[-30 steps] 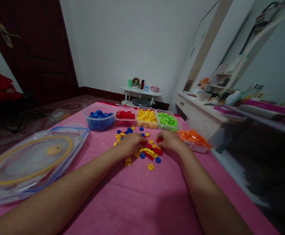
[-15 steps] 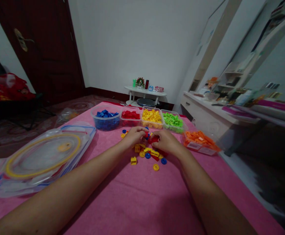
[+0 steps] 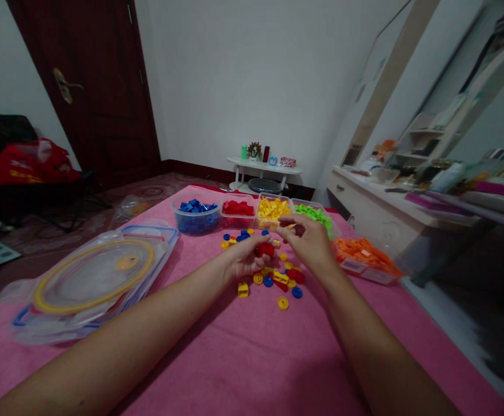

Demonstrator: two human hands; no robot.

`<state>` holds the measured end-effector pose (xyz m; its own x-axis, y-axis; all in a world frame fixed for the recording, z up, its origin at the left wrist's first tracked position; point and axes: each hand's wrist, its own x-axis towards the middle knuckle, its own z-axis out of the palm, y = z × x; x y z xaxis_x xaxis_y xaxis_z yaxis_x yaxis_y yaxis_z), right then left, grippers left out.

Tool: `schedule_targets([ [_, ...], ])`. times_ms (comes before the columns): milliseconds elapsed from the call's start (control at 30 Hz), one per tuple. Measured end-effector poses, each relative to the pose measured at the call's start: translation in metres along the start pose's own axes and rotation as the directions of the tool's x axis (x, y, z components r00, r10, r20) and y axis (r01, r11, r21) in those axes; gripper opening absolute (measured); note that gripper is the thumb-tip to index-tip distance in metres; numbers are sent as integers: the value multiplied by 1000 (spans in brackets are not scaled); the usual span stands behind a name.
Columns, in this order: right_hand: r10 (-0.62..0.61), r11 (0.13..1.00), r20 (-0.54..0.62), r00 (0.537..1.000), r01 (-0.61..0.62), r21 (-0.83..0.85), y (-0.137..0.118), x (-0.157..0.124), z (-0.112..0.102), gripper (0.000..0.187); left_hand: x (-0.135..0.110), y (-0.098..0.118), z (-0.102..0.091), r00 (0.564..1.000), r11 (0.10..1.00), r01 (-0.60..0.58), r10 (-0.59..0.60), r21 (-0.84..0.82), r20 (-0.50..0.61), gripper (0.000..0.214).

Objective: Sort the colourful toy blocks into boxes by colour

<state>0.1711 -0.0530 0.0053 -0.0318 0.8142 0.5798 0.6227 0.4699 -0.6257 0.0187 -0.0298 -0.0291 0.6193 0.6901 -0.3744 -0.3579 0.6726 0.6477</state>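
My left hand (image 3: 244, 259) is raised a little above the pink cloth, palm up, with its fingers curled round red bricks (image 3: 264, 249). Just to the right, my right hand (image 3: 306, 242) hovers with thumb and fingers pinched on a small yellow piece (image 3: 290, 226), close to the left hand. Below both hands lies a loose pile of red, yellow and blue bricks (image 3: 280, 278) on the pink cloth (image 3: 252, 358). Behind the hands stand tubs of blue bricks (image 3: 196, 215), red bricks (image 3: 237, 208), yellow bricks (image 3: 271, 209) and green bricks (image 3: 313, 214).
A tub of orange bricks (image 3: 367, 257) stands at the right edge of the cloth. Several clear lids (image 3: 91, 277) with coloured rims are stacked on the left. A white side table (image 3: 264, 170), a dark door (image 3: 91, 92) and a dresser (image 3: 391, 208) stand beyond.
Both hands have lifted off the brick pile. The left hand turned palm up with red bricks in it; the right hand rose with a yellow piece. The camera view shifted left.
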Motion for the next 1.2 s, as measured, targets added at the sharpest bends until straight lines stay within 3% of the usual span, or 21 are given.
schedule_targets([
  [67,4,1000,-31,1000,-4,9,0,2,-6,21,9,12,-1,998,998,-53,55,42,-37,15],
  [133,12,1000,-50,999,-12,8,-1,3,-11,20,20,34,1,975,978,-168,183,120,-126,13],
  [167,17,1000,-57,998,-16,6,-2,3,-13,19,25,48,2,951,961,-211,244,178,-190,14],
  [233,24,1000,-64,998,-24,-4,-1,4,-15,18,36,78,2,863,899,-305,401,316,-307,13],
  [300,19,999,-69,997,-21,-26,1,4,-16,17,44,107,-2,726,789,-353,570,503,-385,11],
  [333,13,999,-71,997,-16,-46,3,5,-17,17,46,119,-5,677,716,-331,634,615,-374,13],
  [367,6,997,-72,997,-11,-70,5,5,-17,17,48,128,-9,642,625,-273,684,731,-345,17],
  [433,1,991,-63,998,-9,-130,11,7,-18,18,48,137,-16,622,369,-146,756,918,-205,21],
  [500,27,982,-14,1000,-29,-188,18,8,-21,17,48,132,-20,622,84,-81,782,993,-15,21],
  [567,78,971,99,992,-53,-232,27,8,-24,15,48,114,-20,634,-136,-96,755,986,166,22],
  [633,134,960,239,962,-66,-273,35,7,-27,13,48,86,-16,678,-267,-158,671,951,300,21],
  [700,179,948,384,906,-55,-313,41,4,-30,14,47,55,-13,720,-333,-244,567,911,400,17],
  [800,240,929,537,809,-31,-369,41,-3,-30,19,46,16,-13,641,-464,-274,565,843,520,16],
  [900,323,882,597,734,-4,-472,32,-10,-25,24,45,-7,-17,635,-504,-245,562,828,530,18],
  [1000,380,813,598,706,54,-580,25,-14,-18,21,43,-15,-19,649,-481,-247,562,841,512,19],
  [1133,357,825,547,757,19,-565,30,-10,-16,9,38,-13,-19,593,-414,-293,629,862,503,22],
  [1200,306,864,487,818,-24,-502,35,-7,-16,8,36,-10,-17,606,-256,-346,673,903,423,28],
])
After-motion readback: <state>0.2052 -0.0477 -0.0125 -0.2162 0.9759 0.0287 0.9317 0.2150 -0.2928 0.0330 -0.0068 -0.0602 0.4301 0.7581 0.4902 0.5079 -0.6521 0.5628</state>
